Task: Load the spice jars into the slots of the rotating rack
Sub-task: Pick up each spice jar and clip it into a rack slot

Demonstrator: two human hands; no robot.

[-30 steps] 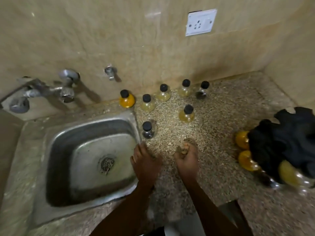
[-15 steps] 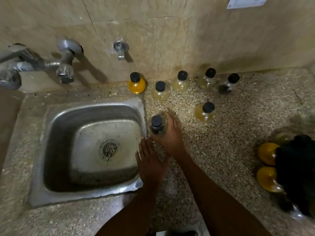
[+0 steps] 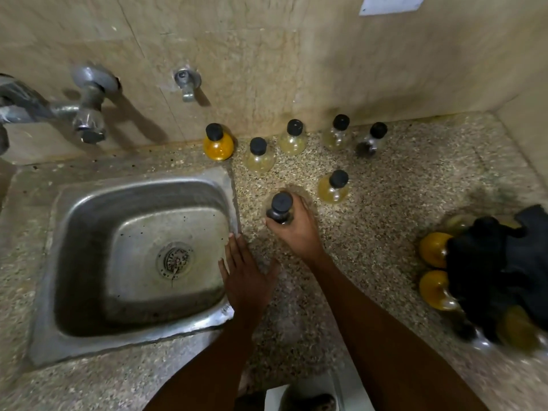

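Note:
My right hand [image 3: 296, 229] grips a dark, black-capped spice jar [image 3: 279, 207] just right of the sink's corner. My left hand [image 3: 247, 277] lies flat with fingers apart on the counter at the sink's right rim, holding nothing. Several more black-capped jars stand near the wall: an orange one [image 3: 218, 143], pale yellow ones [image 3: 258, 157] [image 3: 293, 138] [image 3: 337, 133], a dark one [image 3: 371, 140], and one closer [image 3: 334, 187]. The black rotating rack [image 3: 498, 277] sits at the right edge with yellow jars [image 3: 433, 250] [image 3: 434, 289] in its slots, partly blurred.
A steel sink [image 3: 59, 262] fills the left of the speckled stone counter [image 3: 400, 188]. Taps [image 3: 89, 114] [image 3: 186, 83] stick out from the tiled wall behind it. A side wall closes the counter at the far right. A white socket plate [image 3: 391, 2] is on the wall above.
My right hand reached forward from near the counter's front and closed around the dark jar by the sink. My left hand stayed on the sink's rim. The view tilted down.

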